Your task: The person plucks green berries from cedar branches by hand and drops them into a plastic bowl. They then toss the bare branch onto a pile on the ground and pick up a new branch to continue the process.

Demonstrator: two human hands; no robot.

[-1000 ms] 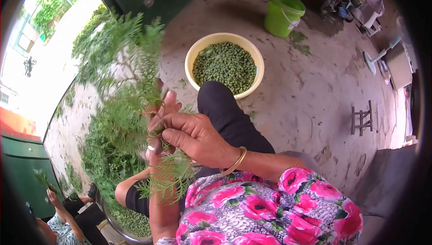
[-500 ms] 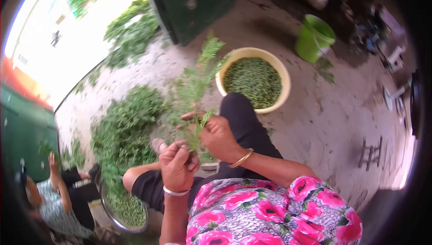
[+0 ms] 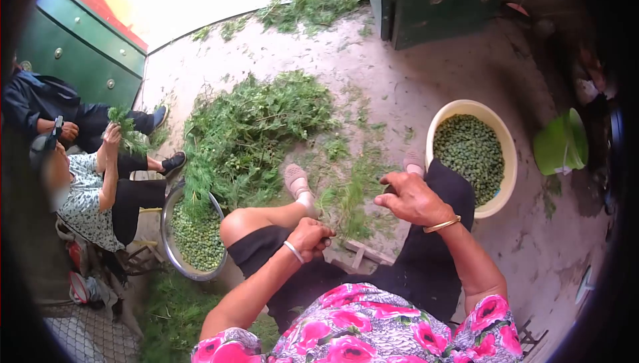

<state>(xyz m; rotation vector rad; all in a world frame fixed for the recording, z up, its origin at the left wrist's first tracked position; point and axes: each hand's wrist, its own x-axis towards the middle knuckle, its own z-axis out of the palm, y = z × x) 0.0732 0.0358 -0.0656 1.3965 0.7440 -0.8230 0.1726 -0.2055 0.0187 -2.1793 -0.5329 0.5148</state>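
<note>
My left hand (image 3: 311,238), a pale bangle at its wrist, is closed above my left thigh; what its fingers hold is too small to make out. Blurred bright green foliage (image 3: 353,204) shows just beyond it. My right hand (image 3: 414,200), with a gold bangle, hovers near my right knee, thumb and forefinger apart, its palm hidden. To its right stands a cream basin (image 3: 508,183) of small green pieces. A heap of leafy branches (image 3: 256,130) lies on the floor ahead of my left knee.
At the left, a seated person (image 3: 90,193) holds a green sprig (image 3: 126,126); another person in dark clothes (image 3: 43,103) sits beyond. A metal basin (image 3: 168,246) of green pieces stands by my left knee. A green bucket (image 3: 559,143) is at the right, a dark green door (image 3: 446,6) ahead.
The view has swung left. My hands, earlier together at a leafy sprig, are now well apart, and that sprig no longer shows between them.
</note>
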